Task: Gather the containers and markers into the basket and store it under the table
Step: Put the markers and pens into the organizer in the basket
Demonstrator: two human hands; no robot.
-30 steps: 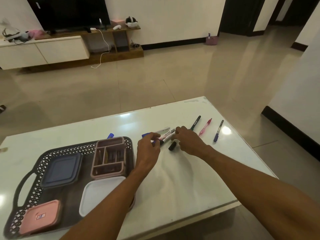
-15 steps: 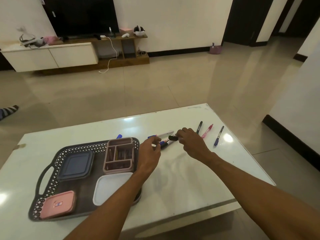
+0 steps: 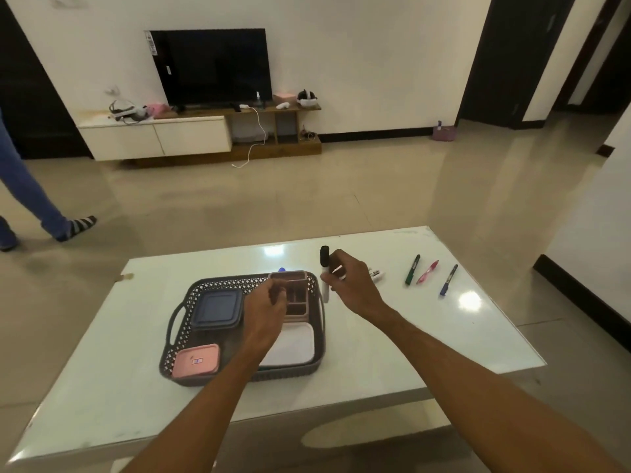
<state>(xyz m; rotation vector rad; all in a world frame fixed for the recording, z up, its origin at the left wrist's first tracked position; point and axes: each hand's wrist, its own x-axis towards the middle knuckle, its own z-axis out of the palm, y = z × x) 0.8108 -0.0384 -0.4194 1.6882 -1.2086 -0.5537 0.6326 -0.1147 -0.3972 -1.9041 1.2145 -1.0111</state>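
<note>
The right hand (image 3: 345, 283) pinches a black-capped marker (image 3: 324, 259) upright, just right of the basket (image 3: 186, 315) at frame centre. The left hand (image 3: 264, 308) hovers curled over the pink organizer (image 3: 300, 298); I cannot tell whether it holds anything. Markers are being loaded, so this one should drop into a compartment before fetching the three markers (image 3: 427, 272) lying right of centre.
</note>
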